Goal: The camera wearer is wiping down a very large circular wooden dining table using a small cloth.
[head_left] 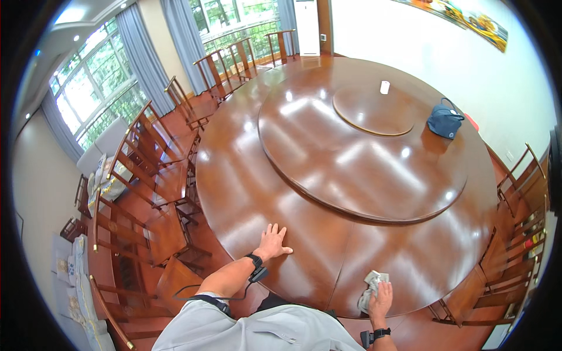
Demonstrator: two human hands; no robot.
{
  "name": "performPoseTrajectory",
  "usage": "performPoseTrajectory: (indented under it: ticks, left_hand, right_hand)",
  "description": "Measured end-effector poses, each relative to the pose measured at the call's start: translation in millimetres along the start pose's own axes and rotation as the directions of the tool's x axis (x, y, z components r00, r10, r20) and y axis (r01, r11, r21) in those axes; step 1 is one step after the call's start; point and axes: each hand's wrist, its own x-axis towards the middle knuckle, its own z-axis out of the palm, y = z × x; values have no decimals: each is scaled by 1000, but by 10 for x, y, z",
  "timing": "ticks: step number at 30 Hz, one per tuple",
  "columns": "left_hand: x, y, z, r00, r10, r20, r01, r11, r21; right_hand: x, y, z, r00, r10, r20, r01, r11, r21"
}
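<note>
A large round dark-wood table (307, 245) with a glossy top spreads out before me. My left hand (273, 242) rests on it palm down, fingers apart, with nothing in it. Near the table's front edge my right hand (381, 302) presses on a crumpled grey-white cloth (368, 295), which lies against the tabletop. Part of the cloth is hidden under the fingers. On the table sits a wide raised turntable (316, 175), and at its centre is a smaller round disc (373, 116). Both wrists wear black straps with small devices.
On the turntable's far side stand a white box-like object (385, 87) and a dark blue handled bag (444, 119). Wooden chairs (169, 180) line the left; more chairs (500, 281) stand at right. A sofa (81, 281) runs along the left wall. A white upright cabinet (307, 28) stands far back.
</note>
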Motion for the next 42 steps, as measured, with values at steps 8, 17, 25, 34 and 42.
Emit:
performPoseTrajectory:
  ticks: [8,17,25,34,42]
  left_hand:
    - [6,42,-144,983,-146,115,134,986,103]
    - [-22,150,-164,982,-136,134,124,988,93]
    - [-38,270,-177,980,-130,150,117,989,93]
    - [66,59,-224,973,-193,129,164,964,209]
    - [145,92,-131,977,-156,143,128,973,190]
  right_hand:
    - [591,739,140,969,181,-169,-215,954,-211]
    - [1705,502,344,953,274,-131,-300,918,-261]
    - [1795,255,863,982,1,-189,-18,996,-85]
    - [1410,-674,582,994,-107,-29,109,991,75]
    - [527,-532,181,995,-70,72,65,995,74]
